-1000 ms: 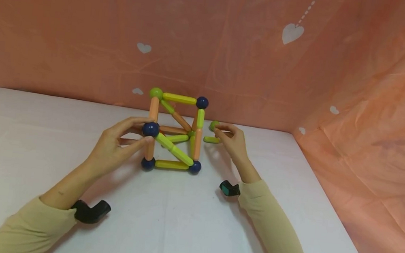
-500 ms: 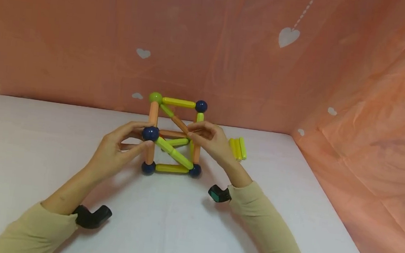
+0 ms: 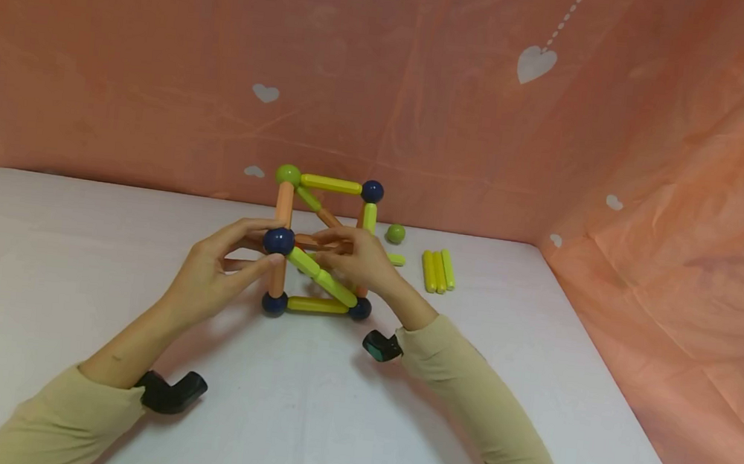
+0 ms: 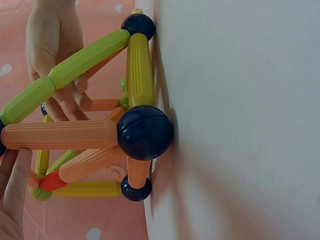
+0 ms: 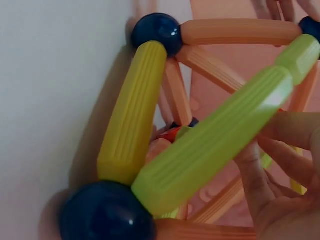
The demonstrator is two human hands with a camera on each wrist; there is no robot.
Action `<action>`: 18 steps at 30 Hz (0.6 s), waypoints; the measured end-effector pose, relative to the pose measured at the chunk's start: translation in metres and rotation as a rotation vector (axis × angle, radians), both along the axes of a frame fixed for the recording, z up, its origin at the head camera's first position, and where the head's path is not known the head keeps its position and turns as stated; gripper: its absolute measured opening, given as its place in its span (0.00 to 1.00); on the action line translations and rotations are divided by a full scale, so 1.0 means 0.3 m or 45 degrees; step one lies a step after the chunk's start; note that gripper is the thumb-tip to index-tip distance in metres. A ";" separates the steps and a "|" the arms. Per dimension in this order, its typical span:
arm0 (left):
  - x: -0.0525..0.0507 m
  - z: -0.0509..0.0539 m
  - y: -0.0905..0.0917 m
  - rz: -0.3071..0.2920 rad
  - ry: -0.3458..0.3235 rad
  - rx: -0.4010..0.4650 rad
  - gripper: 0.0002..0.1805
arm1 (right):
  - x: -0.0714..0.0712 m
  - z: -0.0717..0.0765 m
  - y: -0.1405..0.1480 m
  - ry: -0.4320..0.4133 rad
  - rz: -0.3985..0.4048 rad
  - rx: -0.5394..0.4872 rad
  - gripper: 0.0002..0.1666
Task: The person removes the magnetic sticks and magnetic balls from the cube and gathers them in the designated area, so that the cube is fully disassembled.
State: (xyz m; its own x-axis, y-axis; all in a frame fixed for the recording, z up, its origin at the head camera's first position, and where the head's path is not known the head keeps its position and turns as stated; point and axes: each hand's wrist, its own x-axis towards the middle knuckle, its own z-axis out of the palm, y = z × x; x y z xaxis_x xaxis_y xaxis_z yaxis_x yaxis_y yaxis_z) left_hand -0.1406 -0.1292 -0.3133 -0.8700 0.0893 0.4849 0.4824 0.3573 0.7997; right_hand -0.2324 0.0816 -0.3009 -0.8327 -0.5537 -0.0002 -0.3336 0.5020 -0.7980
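Left hand [image 3: 214, 269]: raised at the left of a ball-and-stick frame [image 3: 305, 261], its forearm slanting up from lower left. The thumb and forefinger gripped a blue ball [image 3: 279, 240] at the frame's near left corner, forefinger above, thumb below.
Right hand [image 3: 362, 261]: angled leftward across the frame's right side, wrist low, its fingers behind the slanting green sticks [image 5: 215, 142]. Thumb and forefinger were bent toward each other; their tips were partly hidden, so whether they held anything could not be told.
Frame: upright on the white counter [image 3: 301, 404], toward the back and left of centre, built of orange, yellow and green sticks with blue and green balls.
Loose pieces: a green ball [image 3: 396, 233] rested right of the frame; three yellowish sticks [image 3: 438, 272] lay side by side farther right. A green stick [image 3: 396, 260] showed one end beside the right hand.
Sleeves: beige [image 3: 477, 399], with a black camera [image 3: 171, 392] at each wrist.
Cloth markings: white hearts [image 3: 536, 65] on an orange-pink backdrop [image 3: 385, 99].
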 end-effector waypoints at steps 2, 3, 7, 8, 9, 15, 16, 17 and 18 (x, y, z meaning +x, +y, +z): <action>0.000 -0.001 0.001 -0.001 -0.001 -0.002 0.21 | -0.003 -0.007 -0.006 0.048 0.017 0.057 0.19; 0.000 -0.002 0.001 -0.001 -0.002 -0.004 0.21 | -0.005 -0.011 -0.009 0.071 0.028 0.079 0.20; 0.000 -0.001 -0.001 0.006 -0.004 -0.010 0.21 | -0.011 -0.019 -0.022 0.121 0.080 0.142 0.24; 0.000 0.000 -0.002 0.009 -0.004 -0.011 0.21 | -0.013 -0.020 -0.026 0.122 0.087 0.155 0.25; 0.000 0.001 -0.003 0.012 -0.004 -0.014 0.21 | -0.015 -0.019 -0.031 0.118 0.089 0.172 0.26; -0.001 0.001 -0.009 0.018 -0.008 -0.031 0.21 | -0.038 -0.009 -0.064 0.078 0.099 0.348 0.26; -0.001 0.000 -0.009 0.018 -0.010 -0.033 0.21 | -0.043 -0.009 -0.070 0.081 0.110 0.379 0.25; 0.000 -0.001 -0.010 0.019 -0.012 -0.034 0.21 | -0.048 -0.008 -0.076 0.078 0.116 0.405 0.25; 0.000 -0.002 -0.010 0.017 -0.015 -0.031 0.21 | -0.052 -0.009 -0.080 0.074 0.127 0.427 0.24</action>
